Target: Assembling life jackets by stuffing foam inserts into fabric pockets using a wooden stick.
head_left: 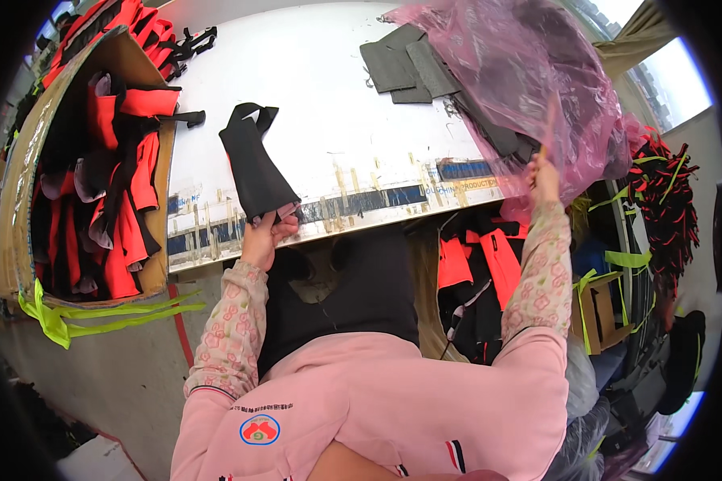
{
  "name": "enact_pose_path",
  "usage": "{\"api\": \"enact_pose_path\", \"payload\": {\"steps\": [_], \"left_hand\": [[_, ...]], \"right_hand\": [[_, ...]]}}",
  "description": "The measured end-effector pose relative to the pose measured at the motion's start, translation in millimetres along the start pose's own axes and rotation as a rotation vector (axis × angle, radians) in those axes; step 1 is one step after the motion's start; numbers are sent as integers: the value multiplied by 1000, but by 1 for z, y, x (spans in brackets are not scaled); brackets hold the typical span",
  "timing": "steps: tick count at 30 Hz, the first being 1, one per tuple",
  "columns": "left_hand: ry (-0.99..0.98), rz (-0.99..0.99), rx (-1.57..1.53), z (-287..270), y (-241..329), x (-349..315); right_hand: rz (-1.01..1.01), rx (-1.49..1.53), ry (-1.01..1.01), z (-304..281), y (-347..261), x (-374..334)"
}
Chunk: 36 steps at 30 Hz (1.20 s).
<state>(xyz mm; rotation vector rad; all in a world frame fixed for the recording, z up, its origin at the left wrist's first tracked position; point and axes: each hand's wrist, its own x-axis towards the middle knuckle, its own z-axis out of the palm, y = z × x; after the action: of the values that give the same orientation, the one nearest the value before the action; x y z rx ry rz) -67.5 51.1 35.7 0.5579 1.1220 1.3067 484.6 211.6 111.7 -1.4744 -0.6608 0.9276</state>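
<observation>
A black fabric piece (253, 164), with a folded strap at its far end, lies on the white table toward the left. My left hand (269, 232) is closed on its near end at the table's front edge. My right hand (544, 180) is raised over the right front corner, closed round a thin, pale-orange stick-like tool (550, 124) pointing away from me. The tool is blurred, so its exact kind is unclear. Behind it spreads a pink translucent plastic bag (529, 56), with dark grey fabric pieces (409, 68) lying at its left side.
On the left, a cardboard box (24, 192) holds black and orange fabric pieces (128, 192). Yellow-green strips (56, 317) hang from it. The worn, taped front edge of the table (313, 80) crosses before me. More orange and black pieces (489, 264) hang below the table at right.
</observation>
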Motion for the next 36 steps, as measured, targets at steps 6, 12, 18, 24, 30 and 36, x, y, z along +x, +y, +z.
{"api": "enact_pose_path", "payload": {"steps": [6,12,18,24,30,36], "left_hand": [[-15,5,7,4,-3,2],[10,35,109,6,1,-1],[5,20,120,10,-1,0],[9,-12,172,10,1,1],[4,-29,210,5,0,1],[7,-8,182,10,2,2]], "right_hand": [[-642,-929,181,-33,-39,86],[-657,-1208,147,34,-43,66],[-727,-1106,211,74,-49,106],[-742,-1178,236,104,-59,135],[-629,-1401,-43,126,-66,125],[-652,-1473,-360,99,-81,115]]}}
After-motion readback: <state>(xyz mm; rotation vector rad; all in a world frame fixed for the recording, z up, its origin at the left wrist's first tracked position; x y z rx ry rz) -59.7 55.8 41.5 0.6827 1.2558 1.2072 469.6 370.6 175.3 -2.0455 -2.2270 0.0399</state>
